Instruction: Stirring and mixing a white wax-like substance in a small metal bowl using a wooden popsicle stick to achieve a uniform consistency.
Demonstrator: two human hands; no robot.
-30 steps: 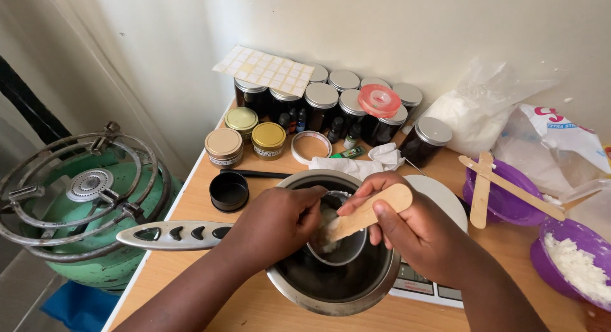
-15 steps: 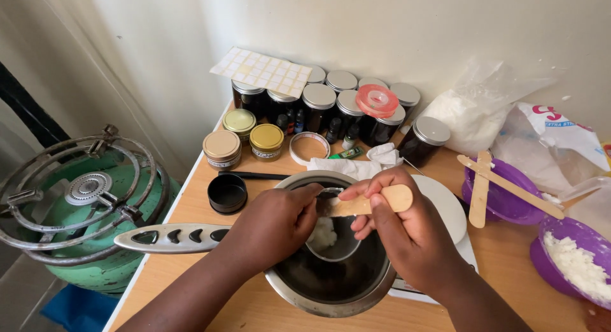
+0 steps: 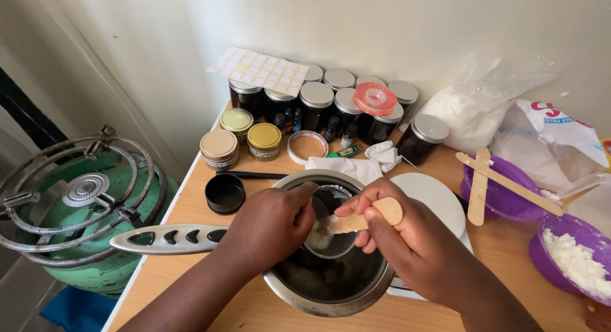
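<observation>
Both hands work over the steel pot (image 3: 331,287) at the lower middle of the frame, and the step in hand looks like scraping or stirring pale, waxy material in a small container (image 3: 328,240) held inside the pot. The left hand (image 3: 270,227) comes in from the lower left, knuckles up, its fingers curled closed on the container's near rim to hold it over the dark interior. The right hand (image 3: 407,243) reaches from the lower right, wrist bent inward, fingers pinched tight around the rounded end of a flat wooden stick (image 3: 363,219), whose tip lies in the container among the white lumps. Whether the container is glass or metal is hard to tell behind the fingers. The next move seems to call for a steady left grip while the stick works round the inner wall. The pot stands on the wooden tabletop (image 3: 242,306).
</observation>
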